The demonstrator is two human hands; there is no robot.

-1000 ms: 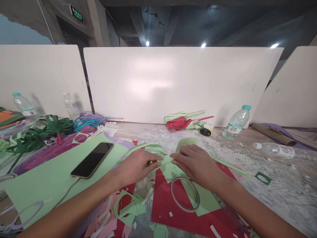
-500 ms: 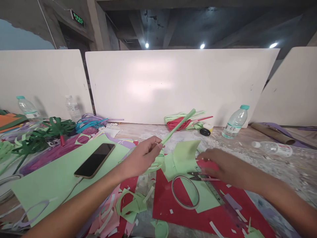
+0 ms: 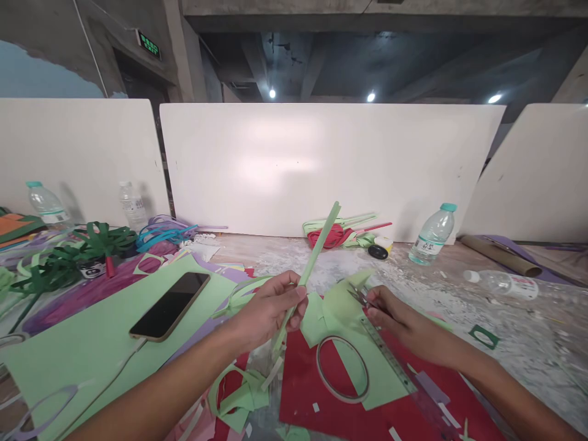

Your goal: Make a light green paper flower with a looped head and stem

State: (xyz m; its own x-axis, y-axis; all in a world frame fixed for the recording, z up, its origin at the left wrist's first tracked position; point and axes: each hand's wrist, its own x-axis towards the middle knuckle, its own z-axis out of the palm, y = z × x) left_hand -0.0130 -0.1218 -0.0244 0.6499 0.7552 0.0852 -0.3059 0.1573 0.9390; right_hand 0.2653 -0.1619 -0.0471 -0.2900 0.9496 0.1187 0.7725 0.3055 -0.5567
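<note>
My left hand (image 3: 271, 309) pinches a long light-green paper strip (image 3: 316, 250) and holds it upright over the table, its top tilted to the right. My right hand (image 3: 399, 320) is closed around small metal scissors (image 3: 359, 296), whose blades point left over a curled light-green paper piece (image 3: 339, 301). Just in front of both hands a tape ring (image 3: 342, 368) lies on red paper (image 3: 316, 392). A clear ruler (image 3: 390, 358) runs diagonally under my right wrist.
A phone (image 3: 171, 306) with a cable lies on a large green sheet (image 3: 92, 343) at left. Water bottles (image 3: 430, 235) (image 3: 500, 284) (image 3: 132, 205) (image 3: 43, 203), dark green paper leaves (image 3: 92, 242), a cardboard tube (image 3: 500, 256) and paper scraps lie around. White boards (image 3: 321, 165) wall the back.
My left hand lifted the green strip off the table and stood it more upright. My right hand left the paper, reached right, and came back holding the scissors.
</note>
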